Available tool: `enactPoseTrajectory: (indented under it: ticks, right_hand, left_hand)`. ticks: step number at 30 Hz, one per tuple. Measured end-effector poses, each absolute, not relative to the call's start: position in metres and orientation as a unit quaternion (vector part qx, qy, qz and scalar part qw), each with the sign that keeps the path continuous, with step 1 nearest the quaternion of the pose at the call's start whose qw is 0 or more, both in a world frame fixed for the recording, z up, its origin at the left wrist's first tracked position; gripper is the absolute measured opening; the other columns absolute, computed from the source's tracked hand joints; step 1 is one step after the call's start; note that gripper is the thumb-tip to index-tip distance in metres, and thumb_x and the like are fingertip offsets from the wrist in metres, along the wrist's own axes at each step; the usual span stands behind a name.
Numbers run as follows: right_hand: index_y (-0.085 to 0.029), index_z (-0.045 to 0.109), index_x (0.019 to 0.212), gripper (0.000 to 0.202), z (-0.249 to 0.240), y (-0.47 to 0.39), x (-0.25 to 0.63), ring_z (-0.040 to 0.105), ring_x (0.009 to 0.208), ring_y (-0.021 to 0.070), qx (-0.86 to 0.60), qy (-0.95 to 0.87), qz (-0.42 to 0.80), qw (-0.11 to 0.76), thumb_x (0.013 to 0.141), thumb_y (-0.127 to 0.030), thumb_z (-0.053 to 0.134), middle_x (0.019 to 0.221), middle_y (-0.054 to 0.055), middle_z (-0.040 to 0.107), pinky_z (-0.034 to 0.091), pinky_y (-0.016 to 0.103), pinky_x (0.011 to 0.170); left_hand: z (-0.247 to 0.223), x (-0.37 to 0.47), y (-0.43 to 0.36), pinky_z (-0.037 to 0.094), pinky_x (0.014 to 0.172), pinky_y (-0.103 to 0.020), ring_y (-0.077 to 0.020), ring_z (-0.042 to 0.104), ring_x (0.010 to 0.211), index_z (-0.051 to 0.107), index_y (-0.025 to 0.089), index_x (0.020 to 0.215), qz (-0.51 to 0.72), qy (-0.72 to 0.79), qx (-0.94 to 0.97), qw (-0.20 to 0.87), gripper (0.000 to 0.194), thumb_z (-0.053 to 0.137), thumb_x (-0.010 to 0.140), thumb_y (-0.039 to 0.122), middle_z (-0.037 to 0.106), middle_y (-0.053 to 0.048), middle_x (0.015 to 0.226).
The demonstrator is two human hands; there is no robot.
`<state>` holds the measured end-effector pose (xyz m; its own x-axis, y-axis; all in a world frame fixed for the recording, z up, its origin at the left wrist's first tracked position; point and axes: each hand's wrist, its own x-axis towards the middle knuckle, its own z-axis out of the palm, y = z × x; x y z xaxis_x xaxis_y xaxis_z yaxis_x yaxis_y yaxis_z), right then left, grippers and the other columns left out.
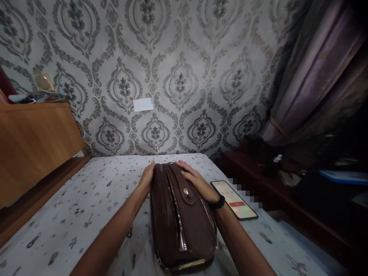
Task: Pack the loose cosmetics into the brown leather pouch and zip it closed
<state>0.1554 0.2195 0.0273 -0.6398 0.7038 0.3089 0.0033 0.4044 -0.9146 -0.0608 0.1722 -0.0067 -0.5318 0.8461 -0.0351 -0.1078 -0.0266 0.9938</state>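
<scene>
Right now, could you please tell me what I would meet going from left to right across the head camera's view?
Wooden panel, left hand, brown bag, phone, curtain.

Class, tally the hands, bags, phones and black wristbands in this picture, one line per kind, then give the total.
Hands: 2 (left hand, right hand)
Bags: 1 (brown bag)
Phones: 1 (phone)
Wristbands: 1 (black wristband)
Total: 5
</scene>
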Motion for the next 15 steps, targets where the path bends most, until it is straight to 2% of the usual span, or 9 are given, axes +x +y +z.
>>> enactPoseTrajectory:
  ticks: [3,5,7,11,15]
  right_hand:
    - [-0.033,0.065,0.135,0.052,0.028,0.218,0.155,0.024,0.156,0.0247,-0.232,-0.756,0.497,0.358,0.087,-0.053,0.063,0.159,0.001,0.045,0.009,0.049,0.129]
    - [-0.033,0.065,0.135,0.052,0.028,0.218,0.155,0.024,0.155,0.0249,-0.23,-0.756,0.498,0.358,0.086,-0.053,0.064,0.159,0.001,0.045,0.01,0.049,0.129]
    - [-0.033,0.065,0.135,0.053,0.027,0.218,0.155,0.023,0.156,0.0252,-0.227,-0.756,0.499,0.357,0.086,-0.053,0.064,0.159,0.001,0.045,0.012,0.049,0.129]
    - [-0.033,0.064,0.136,0.054,0.027,0.218,0.155,0.021,0.156,0.0255,-0.226,-0.755,0.501,0.359,0.086,-0.054,0.063,0.16,0.002,0.044,0.011,0.05,0.128]
    - [-0.03,0.063,0.138,0.059,0.026,0.22,0.154,0.02,0.157,0.0264,-0.232,-0.755,0.501,0.354,0.085,-0.055,0.063,0.162,0.004,0.041,0.01,0.049,0.129]
  left_hand:
    - [-0.005,-0.068,0.19,0.055,0.083,-0.035,-0.0234,0.071,0.081,0.069,0.016,0.088,0.617,0.598,0.266,0.437,0.05,0.058,0.087,0.064,0.076,-0.009,0.087]
    - [-0.004,-0.073,0.199,0.056,0.08,-0.035,-0.0228,0.07,0.076,0.07,0.015,0.088,0.599,0.604,0.242,0.467,0.047,0.063,0.087,0.061,0.075,-0.008,0.084]
    - [-0.001,-0.078,0.205,0.057,0.081,-0.036,-0.0215,0.07,0.081,0.07,0.013,0.097,0.58,0.614,0.229,0.485,0.042,0.064,0.09,0.054,0.074,-0.008,0.093]
    - [0.004,-0.086,0.213,0.058,0.09,-0.044,-0.0221,0.066,0.105,0.061,0.016,0.125,0.55,0.637,0.226,0.491,0.036,0.062,0.097,0.039,0.065,-0.01,0.123]
    - [0.009,-0.089,0.217,0.057,0.092,-0.046,-0.024,0.064,0.11,0.059,0.017,0.129,0.528,0.655,0.23,0.49,0.038,0.063,0.096,0.037,0.062,-0.011,0.129]
